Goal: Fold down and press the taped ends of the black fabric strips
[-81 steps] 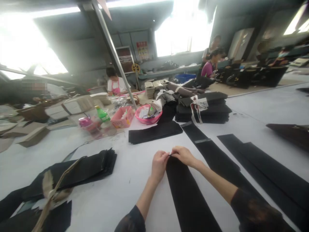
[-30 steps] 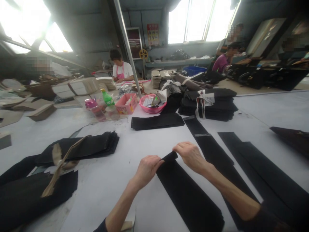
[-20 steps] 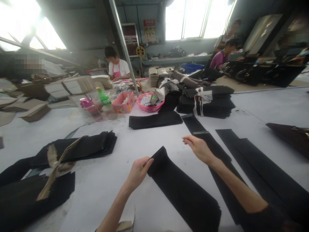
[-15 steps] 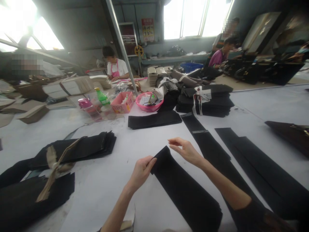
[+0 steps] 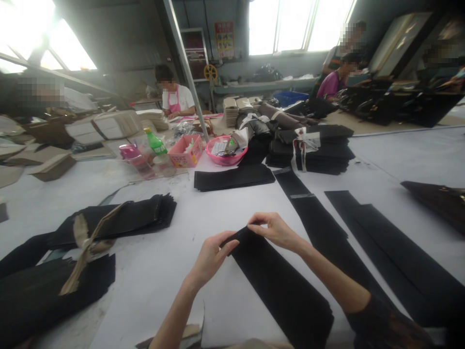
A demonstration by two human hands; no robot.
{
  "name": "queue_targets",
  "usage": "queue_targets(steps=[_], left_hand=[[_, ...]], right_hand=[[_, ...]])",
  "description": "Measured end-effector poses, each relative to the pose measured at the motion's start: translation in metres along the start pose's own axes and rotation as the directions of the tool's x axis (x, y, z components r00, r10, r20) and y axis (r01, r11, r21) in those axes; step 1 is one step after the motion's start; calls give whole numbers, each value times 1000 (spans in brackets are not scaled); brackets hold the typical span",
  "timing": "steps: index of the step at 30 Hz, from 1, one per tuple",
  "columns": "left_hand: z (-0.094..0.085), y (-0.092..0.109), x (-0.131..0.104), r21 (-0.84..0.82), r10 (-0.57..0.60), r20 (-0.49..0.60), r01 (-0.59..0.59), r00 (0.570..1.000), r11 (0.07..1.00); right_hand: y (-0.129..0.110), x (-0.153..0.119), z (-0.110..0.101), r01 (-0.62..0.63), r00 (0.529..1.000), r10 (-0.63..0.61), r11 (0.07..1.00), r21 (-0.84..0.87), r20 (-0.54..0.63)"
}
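Observation:
A stack of long black strips (image 5: 281, 283) lies slantwise on the white table in front of me; whether they are fabric or leather I cannot tell. At its far end my left hand (image 5: 214, 252) pinches the left corner between thumb and fingers. My right hand (image 5: 272, 230) grips the right corner of the same end, fingertips pressed together on the edge. That end is lifted a little and bent along the edge. Just to the right runs another long black strip (image 5: 316, 218) with a grey band across it.
Tied black bundles (image 5: 119, 218) lie at left, a flat black stack (image 5: 234, 177) ahead. Behind stand a pink basin (image 5: 227, 157), a pink box (image 5: 186, 151) and a green bottle (image 5: 155, 143). More black strips (image 5: 385, 242) lie at right. Co-workers sit beyond.
My right hand has come down and left onto the strip's far corner and closed on it. My left hand has shifted slightly along the end and keeps its pinch.

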State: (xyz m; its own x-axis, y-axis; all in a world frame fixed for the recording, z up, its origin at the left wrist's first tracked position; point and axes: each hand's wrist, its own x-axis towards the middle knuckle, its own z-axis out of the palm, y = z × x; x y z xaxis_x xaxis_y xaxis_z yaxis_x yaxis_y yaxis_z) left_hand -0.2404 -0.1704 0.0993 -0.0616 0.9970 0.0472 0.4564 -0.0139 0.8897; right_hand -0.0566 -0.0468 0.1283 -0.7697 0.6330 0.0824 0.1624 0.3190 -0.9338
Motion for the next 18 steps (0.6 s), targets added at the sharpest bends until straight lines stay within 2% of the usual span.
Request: queue_targets(steps=[8, 14, 18], left_hand=[[6, 16, 4, 126, 51, -114, -37, 992, 991], [5, 12, 3, 195, 43, -90, -25, 995, 981], [-2, 5, -2, 206, 44, -64, -30, 997, 978]], right_hand=[[-1, -4, 11, 28, 1000, -29, 999, -41, -10], [-6, -15, 19, 65, 986, -103, 962, -267, -129], [-6, -17, 20, 81, 975, -131, 961, -264, -179]])
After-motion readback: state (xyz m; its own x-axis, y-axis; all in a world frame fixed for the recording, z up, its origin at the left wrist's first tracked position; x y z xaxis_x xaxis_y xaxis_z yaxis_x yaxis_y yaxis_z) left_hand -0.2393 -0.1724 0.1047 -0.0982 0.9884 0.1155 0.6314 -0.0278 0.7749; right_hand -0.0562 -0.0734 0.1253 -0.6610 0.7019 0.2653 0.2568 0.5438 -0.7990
